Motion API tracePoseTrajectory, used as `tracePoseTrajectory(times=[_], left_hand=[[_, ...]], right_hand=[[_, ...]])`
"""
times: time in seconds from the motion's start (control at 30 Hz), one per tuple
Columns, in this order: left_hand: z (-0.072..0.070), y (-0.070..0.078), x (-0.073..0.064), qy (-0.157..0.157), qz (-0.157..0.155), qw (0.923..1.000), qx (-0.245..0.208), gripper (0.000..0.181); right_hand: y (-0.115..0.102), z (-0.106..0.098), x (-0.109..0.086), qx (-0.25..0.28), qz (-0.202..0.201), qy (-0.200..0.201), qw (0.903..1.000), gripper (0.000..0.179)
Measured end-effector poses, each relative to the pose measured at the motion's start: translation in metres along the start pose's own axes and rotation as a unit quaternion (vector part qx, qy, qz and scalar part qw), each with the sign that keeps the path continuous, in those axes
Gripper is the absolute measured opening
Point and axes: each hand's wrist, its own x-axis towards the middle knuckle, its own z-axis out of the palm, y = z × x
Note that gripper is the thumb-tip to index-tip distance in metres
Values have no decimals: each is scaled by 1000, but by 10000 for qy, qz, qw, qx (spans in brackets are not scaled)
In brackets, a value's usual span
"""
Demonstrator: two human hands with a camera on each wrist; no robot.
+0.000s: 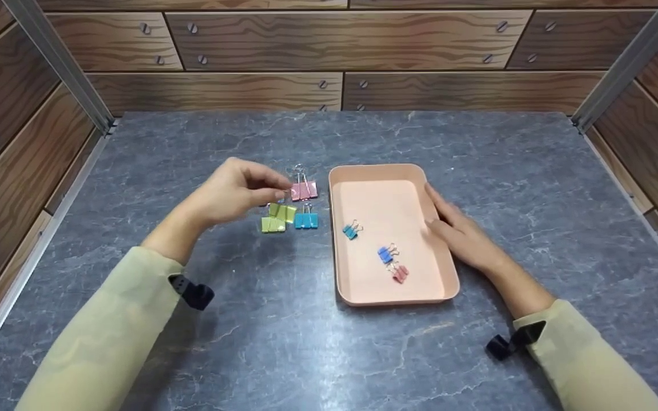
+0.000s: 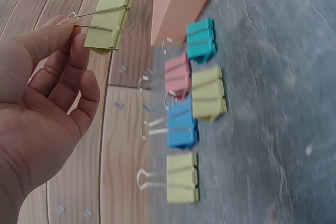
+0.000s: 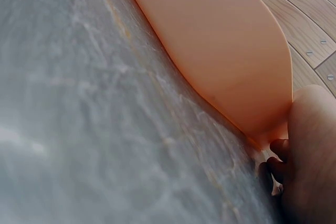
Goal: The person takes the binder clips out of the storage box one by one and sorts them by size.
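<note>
Left hand [image 2: 42, 103] raised just above the table [image 1: 249, 342], left of the tray, thumb and forefinger pinching the wire handles of a yellow clip [image 2: 107, 23]. Held off the table, long axis running from the pinched wire loops out to the folded body, body pointing away from the fingertips toward the tray [image 1: 357, 174]; in the head view mostly hidden behind the fingers. Below and beside the hand, on the table, a small cluster of loose clips: a pink clip [image 1: 304, 189] farthest, a teal clip [image 1: 306, 220] nearer, two yellow-green clips [image 1: 276, 218] to its left, plus a blue clip [image 2: 182, 124] seen from the left wrist; handles there all pointing the same way, away from the grey surface side. Right hand [image 1: 463, 234] lying flat along the right rim of the tray, fingers straight and together, pressed against the outer wall. Inside the peach tray, three clips: a teal one [image 1: 351, 230] near the middle left, a blue one [image 1: 386, 253] and a pink one [image 1: 399, 272] closer to the near end, the last two almost touching. No readable writing or labels on anything.
</note>
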Motion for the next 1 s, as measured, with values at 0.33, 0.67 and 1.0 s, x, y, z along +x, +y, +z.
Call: tracePoseTrajectory(times=[0.33,0.67,1.0], left_hand=[[-18,-16,-16,269,-224,9994,35,18],[-29,-33,-28,433,-342,9985,-20,18],[-39,-52,-36,662,-590,9961,-19,20]], right_hand=[[0,-1,0,30,32,3,10000,67],[-2,-1,-1,59,68,-28,10000,66],[-1,-1,-1,12,23,38,10000,67]])
